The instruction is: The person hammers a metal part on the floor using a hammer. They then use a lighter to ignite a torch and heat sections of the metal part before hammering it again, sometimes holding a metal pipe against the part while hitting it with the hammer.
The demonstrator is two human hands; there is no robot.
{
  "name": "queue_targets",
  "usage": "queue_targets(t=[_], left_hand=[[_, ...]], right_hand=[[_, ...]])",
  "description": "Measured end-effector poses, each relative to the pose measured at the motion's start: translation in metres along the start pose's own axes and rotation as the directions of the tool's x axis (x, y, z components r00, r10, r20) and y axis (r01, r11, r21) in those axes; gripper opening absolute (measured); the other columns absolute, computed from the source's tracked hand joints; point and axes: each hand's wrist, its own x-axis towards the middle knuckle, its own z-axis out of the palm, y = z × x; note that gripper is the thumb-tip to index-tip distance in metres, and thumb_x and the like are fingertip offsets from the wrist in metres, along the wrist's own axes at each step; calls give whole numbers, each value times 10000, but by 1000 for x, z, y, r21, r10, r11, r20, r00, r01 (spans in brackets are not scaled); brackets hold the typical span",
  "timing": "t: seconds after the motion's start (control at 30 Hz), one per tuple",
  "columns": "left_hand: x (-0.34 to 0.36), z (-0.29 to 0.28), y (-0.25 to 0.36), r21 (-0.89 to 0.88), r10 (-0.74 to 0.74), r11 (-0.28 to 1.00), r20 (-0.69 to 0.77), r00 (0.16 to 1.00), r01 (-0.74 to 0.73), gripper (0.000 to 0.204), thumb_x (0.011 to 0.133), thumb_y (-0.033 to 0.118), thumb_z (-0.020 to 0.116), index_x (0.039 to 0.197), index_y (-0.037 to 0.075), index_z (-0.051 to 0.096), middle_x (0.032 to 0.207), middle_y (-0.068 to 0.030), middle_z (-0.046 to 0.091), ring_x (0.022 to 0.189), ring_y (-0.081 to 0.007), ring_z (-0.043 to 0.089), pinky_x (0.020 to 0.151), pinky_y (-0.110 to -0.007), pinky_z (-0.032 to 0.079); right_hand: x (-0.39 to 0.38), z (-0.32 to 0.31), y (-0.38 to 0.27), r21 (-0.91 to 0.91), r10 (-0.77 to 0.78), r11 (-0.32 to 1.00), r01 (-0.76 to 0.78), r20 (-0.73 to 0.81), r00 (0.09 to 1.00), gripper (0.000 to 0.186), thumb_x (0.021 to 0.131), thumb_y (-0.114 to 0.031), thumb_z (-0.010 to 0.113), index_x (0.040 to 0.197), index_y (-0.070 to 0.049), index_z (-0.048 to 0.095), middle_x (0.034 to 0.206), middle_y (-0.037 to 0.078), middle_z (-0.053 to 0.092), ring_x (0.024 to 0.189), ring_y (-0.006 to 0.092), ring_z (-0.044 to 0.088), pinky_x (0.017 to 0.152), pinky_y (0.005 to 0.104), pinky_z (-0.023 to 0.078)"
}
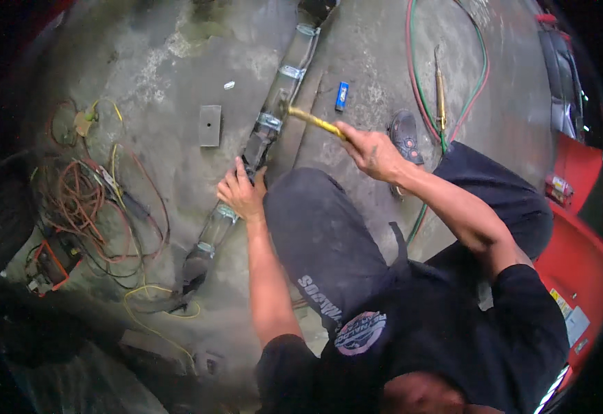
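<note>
A long dark metal bar [280, 90] with pale bands along it lies diagonally across the concrete floor. My left hand [241, 188] is closed around its middle, by a black bracketed section. My right hand [370, 153] grips a yellow-handled tool [315, 121], whose far end is over the bar just above that section and is blurred, so I cannot make out its head or whether it touches. A flat metal plate [209, 138] with a hole lies left of the bar, and a small blue box [342, 95] lies to its right.
A brass torch [441, 96] with green and red hoses lies at upper right, near my shoe [405, 138]. Tangled cables [81, 200] and an orange-black machine [53, 265] are on the left. A red cabinet or vehicle part [574, 255] stands along the right edge.
</note>
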Motion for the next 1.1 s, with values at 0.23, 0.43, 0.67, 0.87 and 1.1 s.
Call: queue_targets(t=[0.23,0.43,0.67,0.87,1.1], left_hand=[[-2,-5,-3,4,4,1000,8,1000,-4,668,825,641,689,1306,179,663,1066,-70,618,928,-309,537,824,-457,415],[7,-1,0,34,-23,999,1,1000,23,657,843,624,682,1314,167,654,1072,-76,615,934,-310,537,835,-465,413],[8,-10,2,-23,-11,1000,18,1000,11,650,843,593,698,1315,150,646,1061,-69,610,1000,-311,532,880,-483,410],[13,-8,-4,-18,-44,999,8,999,44,656,840,607,690,1311,152,648,1069,-67,608,999,-313,527,890,-486,407],[10,-8,7,-51,-17,999,27,1000,18,662,860,643,653,1311,158,653,1061,-67,606,993,-318,529,881,-487,407]], right_hand=[[-12,-15,-24,236,-162,935,264,-378,912,435,941,-96,626,1362,-68,518,992,242,680,841,429,684,692,468,543],[5,-15,-10,143,60,989,-36,-163,985,361,982,-164,593,1325,-68,537,887,214,681,807,411,684,679,487,524],[-9,-20,-17,307,-100,917,257,-446,889,363,960,-85,602,1309,-11,536,888,225,657,769,389,674,686,427,520],[16,-21,-9,124,65,991,-47,-146,987,365,969,-147,608,1294,-7,518,865,255,661,803,436,670,673,484,512],[11,24,40,113,-35,992,62,-229,973,288,981,-175,587,1227,-42,521,855,262,650,832,450,661,688,514,503]])
